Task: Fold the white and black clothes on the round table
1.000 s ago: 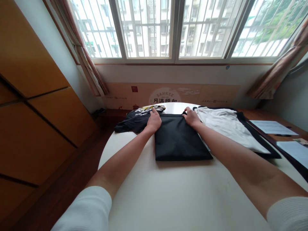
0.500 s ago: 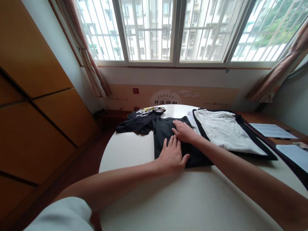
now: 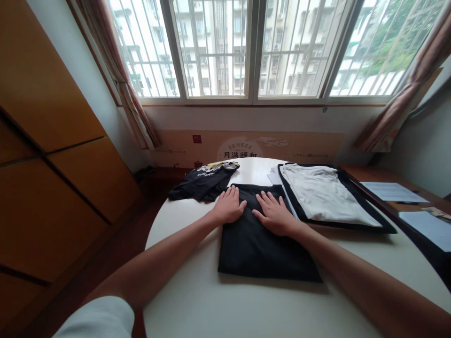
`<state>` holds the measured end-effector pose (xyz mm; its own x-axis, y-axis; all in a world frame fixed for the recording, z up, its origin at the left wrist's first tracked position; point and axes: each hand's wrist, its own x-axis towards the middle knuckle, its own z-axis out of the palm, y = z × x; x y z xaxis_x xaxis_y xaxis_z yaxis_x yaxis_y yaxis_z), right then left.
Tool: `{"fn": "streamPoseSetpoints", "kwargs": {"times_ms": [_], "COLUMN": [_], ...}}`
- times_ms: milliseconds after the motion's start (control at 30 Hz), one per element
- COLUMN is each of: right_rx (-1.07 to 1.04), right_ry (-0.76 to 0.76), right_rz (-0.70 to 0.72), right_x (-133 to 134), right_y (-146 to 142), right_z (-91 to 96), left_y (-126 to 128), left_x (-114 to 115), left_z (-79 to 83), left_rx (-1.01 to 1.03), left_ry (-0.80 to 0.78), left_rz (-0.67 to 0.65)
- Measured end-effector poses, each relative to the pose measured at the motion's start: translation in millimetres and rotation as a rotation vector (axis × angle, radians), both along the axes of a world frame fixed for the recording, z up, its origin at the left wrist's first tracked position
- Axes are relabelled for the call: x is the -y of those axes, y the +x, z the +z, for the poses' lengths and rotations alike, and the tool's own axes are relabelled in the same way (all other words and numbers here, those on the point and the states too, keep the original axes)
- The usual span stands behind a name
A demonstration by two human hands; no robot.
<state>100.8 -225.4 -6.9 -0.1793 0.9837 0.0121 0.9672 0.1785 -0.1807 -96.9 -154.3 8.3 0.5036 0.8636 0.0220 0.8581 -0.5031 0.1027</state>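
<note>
A folded black garment [image 3: 262,253] lies flat on the white table [image 3: 183,300] in front of me. My left hand [image 3: 229,205] rests on its upper left edge, fingers stretched out. On the upper right part of the same garment lies my right hand [image 3: 275,213], palm down with the fingers spread. Neither hand grips the cloth. Just beyond my left hand is a crumpled black T-shirt [image 3: 202,182] with white lettering and a yellow-and-white patterned part. To the right of my right hand sits a stack of folded clothes with a white garment [image 3: 324,195] on top.
Sheets of paper [image 3: 391,191] lie on a brown wooden surface at the right. Wooden cabinets [image 3: 70,188] stand at the left. Behind the table are a printed cardboard panel [image 3: 275,143] and a barred window [image 3: 218,51] with tied curtains [image 3: 132,108].
The black garment has come nearer to me and now lies apart from the black T-shirt. My left hand has moved forward and left; my right hand has shifted slightly back towards me.
</note>
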Motion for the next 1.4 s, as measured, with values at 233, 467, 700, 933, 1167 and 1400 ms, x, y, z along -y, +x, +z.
{"fn": "streamPoseSetpoints", "kwargs": {"times_ms": [233,467,700,933,1167,1400], "right_rx": [0.019,-0.024,-0.334,-0.323,-0.352,-0.274], "right_ry": [0.077,0.096,-0.175,-0.016,-0.181,0.1], "right_rz": [0.035,0.347,0.816,0.673,0.817,0.284], "right_x": [7,68,129,95,125,83], "right_y": [-2,-21,-29,-26,-37,-17], "right_z": [7.2,15.7,41.4,42.8,32.4,25.1], "left_y": [26,20,16,15,9,7], "left_x": [6,-13,-7,-5,-19,-18], "left_z": [5.6,-1.2,5.3,-1.3,-0.1,-2.9], "left_rx": [0.019,0.074,0.037,-0.01,0.021,0.023], "left_ry": [0.151,-0.053,-0.04,0.004,-0.028,-0.007], "left_rz": [-0.104,-0.342,-0.316,-0.331,-0.334,-0.289]}}
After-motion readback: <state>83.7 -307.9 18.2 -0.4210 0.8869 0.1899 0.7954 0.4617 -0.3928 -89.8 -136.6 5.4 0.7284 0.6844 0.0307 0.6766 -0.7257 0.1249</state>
